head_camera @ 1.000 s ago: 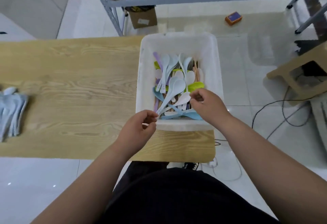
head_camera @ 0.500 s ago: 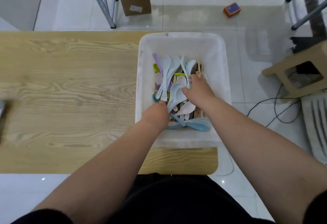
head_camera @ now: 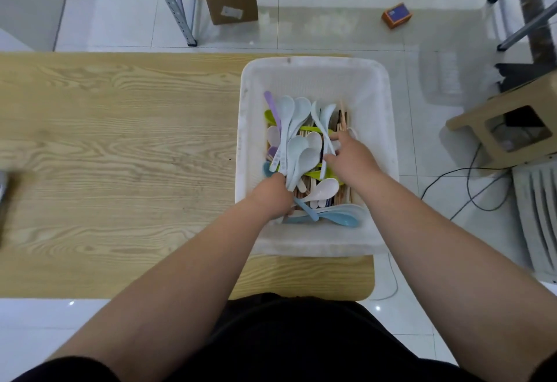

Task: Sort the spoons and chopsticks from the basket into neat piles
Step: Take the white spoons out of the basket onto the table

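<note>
Now right hand (head_camera: pixel 351 160) deeper among the basket's (head_camera: pixel 313 69) spoons (head_camera: pixel 297 152), left hand (head_camera: pixel 272 196) unmoved.

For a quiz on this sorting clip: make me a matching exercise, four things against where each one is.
Things:
1. left hand
2. blue spoon
3. orange box
4. purple spoon

Places:
A. on the floor beyond the table
B. far left part of the basket
C. gripping pale spoon handles
D. near end of the basket

Pairs: 1-C, 2-D, 3-A, 4-B
</note>
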`<state>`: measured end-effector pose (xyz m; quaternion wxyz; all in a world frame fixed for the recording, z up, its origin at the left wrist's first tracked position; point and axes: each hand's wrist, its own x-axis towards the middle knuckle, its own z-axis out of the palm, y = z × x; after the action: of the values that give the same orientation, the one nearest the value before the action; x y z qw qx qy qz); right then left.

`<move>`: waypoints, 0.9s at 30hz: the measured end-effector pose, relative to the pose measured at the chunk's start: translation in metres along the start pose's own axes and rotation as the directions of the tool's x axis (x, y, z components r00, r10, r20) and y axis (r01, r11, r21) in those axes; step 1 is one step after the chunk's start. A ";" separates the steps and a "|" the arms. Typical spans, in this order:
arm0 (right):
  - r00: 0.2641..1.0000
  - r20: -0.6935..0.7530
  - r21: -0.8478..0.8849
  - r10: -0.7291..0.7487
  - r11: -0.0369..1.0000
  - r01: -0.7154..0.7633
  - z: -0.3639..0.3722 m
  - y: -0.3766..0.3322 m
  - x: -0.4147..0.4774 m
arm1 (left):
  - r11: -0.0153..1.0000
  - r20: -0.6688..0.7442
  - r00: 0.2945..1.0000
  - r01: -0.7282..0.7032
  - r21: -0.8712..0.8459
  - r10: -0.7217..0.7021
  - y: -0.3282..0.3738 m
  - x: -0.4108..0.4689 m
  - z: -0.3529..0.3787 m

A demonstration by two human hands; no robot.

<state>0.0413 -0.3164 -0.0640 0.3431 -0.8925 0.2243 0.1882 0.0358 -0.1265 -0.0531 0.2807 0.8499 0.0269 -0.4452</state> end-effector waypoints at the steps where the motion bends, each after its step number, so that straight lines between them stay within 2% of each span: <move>1: 0.999 -0.033 0.026 -0.006 1.000 0.007 -0.002 0.001 -0.005 | 0.986 0.023 0.999 0.034 -0.166 -0.030 -0.001 -0.005 0.000; 3: 0.996 -0.077 0.071 -0.033 0.997 0.039 -0.008 0.000 -0.019 | 0.905 0.066 0.996 0.078 -0.417 -0.055 0.000 -0.017 0.000; 5: 0.994 -0.099 0.143 -0.052 0.987 0.066 -0.012 -0.002 -0.035 | 0.825 0.083 0.996 0.082 -0.559 -0.043 0.001 -0.028 0.000; 7: 0.994 -0.108 0.294 -0.014 0.955 0.046 -0.013 -0.003 -0.054 | 0.736 0.084 0.996 0.082 -0.672 -0.035 0.002 -0.039 0.004; 9: 0.995 -0.088 0.488 0.050 0.873 -0.001 -0.011 -0.004 -0.074 | 0.613 0.079 0.996 0.082 -0.786 -0.033 0.000 -0.047 0.007; 12: 0.999 0.027 0.708 0.021 0.705 -0.034 -0.005 -0.003 -0.109 | 0.496 0.020 1.000 0.020 -0.868 -0.005 0.001 -0.061 0.015; 14: 0.992 0.120 0.793 -0.033 0.605 -0.076 0.001 -0.002 -0.128 | 0.481 -0.032 0.999 -0.035 -0.876 0.014 0.002 -0.073 0.021; 15: 0.987 0.148 0.799 -0.065 0.596 -0.080 0.005 -0.001 -0.136 | 0.475 -0.060 0.998 -0.063 -0.878 0.023 0.003 -0.079 0.024; 18: 0.972 0.198 0.779 -0.125 0.622 -0.078 0.017 0.007 -0.152 | 0.442 -0.127 0.990 -0.137 -0.887 0.052 0.001 -0.101 0.033; 21: 0.957 0.228 0.751 -0.178 0.657 -0.056 0.025 0.011 -0.162 | 0.419 -0.175 0.984 -0.169 -0.892 0.023 -0.010 -0.120 0.044; 27: 0.906 0.251 0.560 -0.340 0.815 0.151 0.043 -0.001 -0.194 | 0.424 -0.269 0.960 -0.214 -0.880 -0.073 -0.053 -0.161 0.060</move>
<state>-0.1263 -0.2333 0.0020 0.6298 -0.7389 0.0856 0.2238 -0.1209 -0.0792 0.0210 0.7036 0.6188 0.2624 -0.2307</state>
